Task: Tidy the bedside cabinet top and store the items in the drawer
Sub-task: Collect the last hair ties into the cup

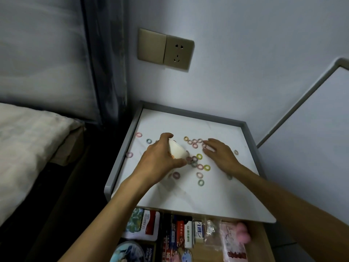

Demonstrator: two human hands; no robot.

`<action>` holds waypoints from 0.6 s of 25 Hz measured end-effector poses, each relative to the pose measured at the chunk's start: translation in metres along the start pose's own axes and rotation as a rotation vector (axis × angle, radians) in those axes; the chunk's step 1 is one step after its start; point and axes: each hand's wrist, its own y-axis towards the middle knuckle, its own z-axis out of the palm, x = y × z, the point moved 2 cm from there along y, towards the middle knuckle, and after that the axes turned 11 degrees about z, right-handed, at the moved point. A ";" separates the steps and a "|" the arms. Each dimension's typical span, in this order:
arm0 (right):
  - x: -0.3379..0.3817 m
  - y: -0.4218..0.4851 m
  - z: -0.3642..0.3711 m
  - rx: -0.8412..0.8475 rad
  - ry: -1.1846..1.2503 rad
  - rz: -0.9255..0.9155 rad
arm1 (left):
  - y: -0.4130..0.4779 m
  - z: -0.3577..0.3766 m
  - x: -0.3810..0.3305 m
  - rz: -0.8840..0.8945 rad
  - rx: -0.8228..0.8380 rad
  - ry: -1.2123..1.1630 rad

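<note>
Left hand [160, 157] grips a small white cup [178, 151], tipped sideways. Small pastel elastic rings [199, 156] lie just right of the cup, nearer the flat, empty right hand [219, 153].

The cabinet top [217, 195] is white with faint grey marble veining, framed by a grey rim [120, 154]. The hair rings [194, 142] strewn over it are pastel. A pink ring [139, 134] and a pale blue ring [149, 141] lie near the left edge, and a yellow-green ring [199, 156] and a green ring [201, 182] lie towards the middle. The cup [177, 150] is white with orange marks. The drawer [204, 255] is light wood, with red, white and blue packets [181, 231] and a pink fluffy ball [243, 233]. The socket plate [178, 52] is dull gold, and the curtain [105, 72] is dark blue-grey.
</note>
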 end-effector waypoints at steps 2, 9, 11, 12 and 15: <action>0.001 -0.006 -0.009 -0.079 -0.040 -0.060 | 0.000 0.003 -0.001 0.000 0.009 -0.007; 0.011 -0.009 -0.018 -0.064 -0.033 0.024 | -0.003 0.010 -0.003 0.008 0.038 0.039; 0.014 -0.007 -0.019 -0.042 -0.117 0.025 | -0.004 0.012 -0.003 0.014 0.044 0.049; 0.015 -0.006 -0.020 -0.026 -0.174 0.027 | -0.004 0.013 -0.004 0.022 0.049 0.052; 0.020 -0.004 -0.021 0.031 -0.287 0.032 | -0.005 0.015 -0.005 0.032 0.062 0.045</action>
